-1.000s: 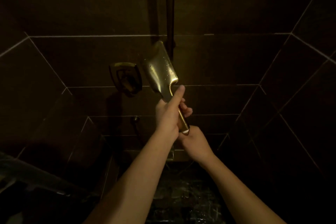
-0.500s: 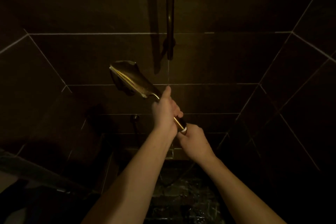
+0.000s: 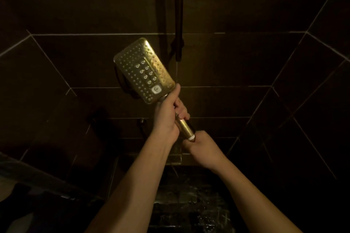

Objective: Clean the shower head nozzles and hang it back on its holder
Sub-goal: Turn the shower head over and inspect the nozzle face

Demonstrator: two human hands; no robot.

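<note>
The gold shower head (image 3: pixel 144 71) is held up in front of the dark tiled wall (image 3: pixel 75 58), its nozzle face turned toward the camera and tilted up to the left — rows of small holes, a cluster of larger white-ringed jets, and a white button near the neck. The left hand (image 3: pixel 167 116) wraps its fingers round the upper handle; the right hand (image 3: pixel 201 146) is curled round the base below the white collar, where the hose presumably joins, though that is hidden. This looks like the inspection step, nozzles exposed for cleaning. Next, one hand must free itself to rub the nozzles; rehanging on the dark rail (image 3: pixel 179 24) comes later.
</note>
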